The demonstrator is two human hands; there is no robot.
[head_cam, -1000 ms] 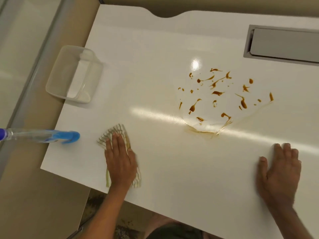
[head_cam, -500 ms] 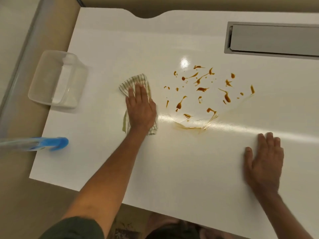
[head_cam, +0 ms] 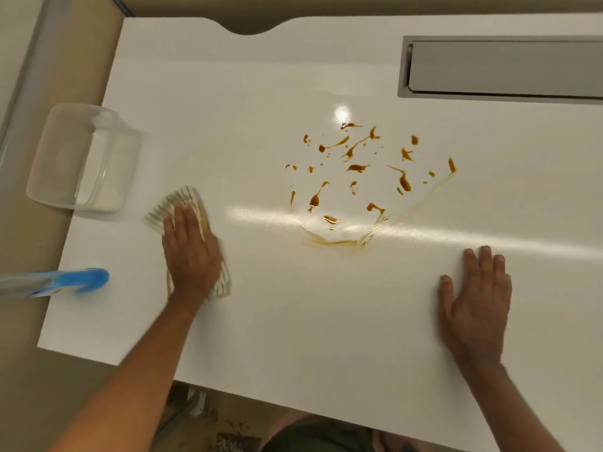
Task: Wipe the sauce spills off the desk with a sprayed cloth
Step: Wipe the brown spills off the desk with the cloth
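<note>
Striped cloth flat on white desk, left of brown sauce spills.

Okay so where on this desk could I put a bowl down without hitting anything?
Bare patches: between the cloth and right hand, below the sauce spills; also the far strip between container and grey tray. The left edge is crowded.

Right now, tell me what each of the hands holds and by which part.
Neither grips anything. The left hand presses flat on the middle of the striped cloth; the right hand rests flat on the bare desk.
</note>
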